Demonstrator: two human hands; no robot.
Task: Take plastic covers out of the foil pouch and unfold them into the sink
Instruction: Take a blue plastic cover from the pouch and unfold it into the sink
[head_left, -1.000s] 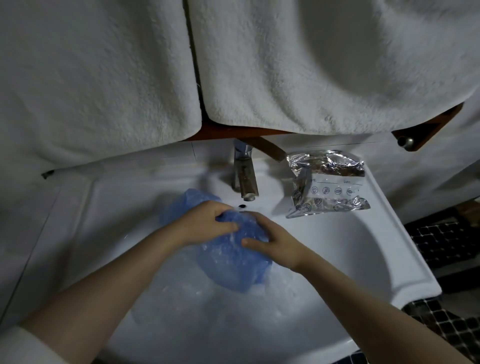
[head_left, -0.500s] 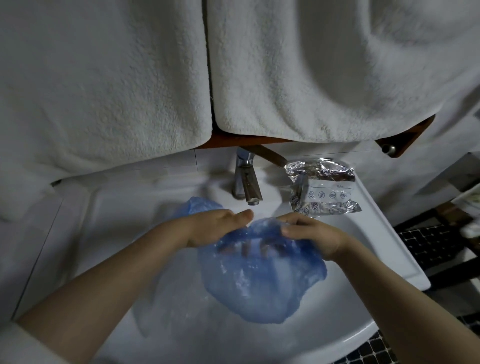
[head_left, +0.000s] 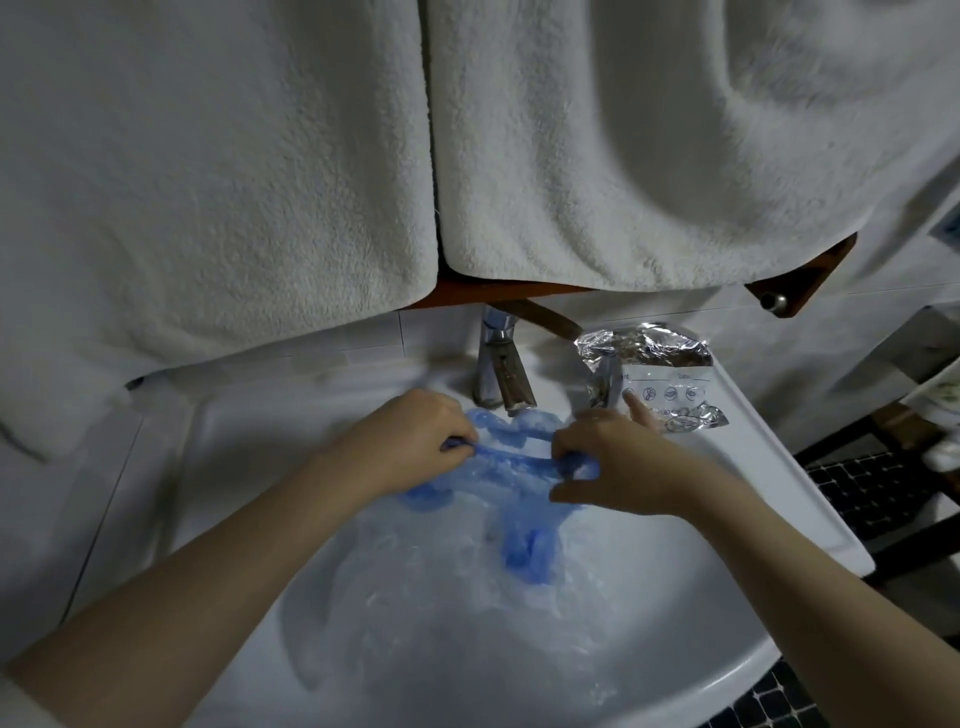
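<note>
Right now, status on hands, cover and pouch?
Left hand and right hand both grip the blue cover, stretched over the sink. Foil pouch on rim. Tap close behind.

Blue cover (head_left: 511, 457) now a taut band btwn hands, no longer a hanging sheet.

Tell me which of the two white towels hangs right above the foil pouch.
The right towel: its lower edge hangs over the tap and foil pouch. The left towel hangs over the sink's far left side.
</note>
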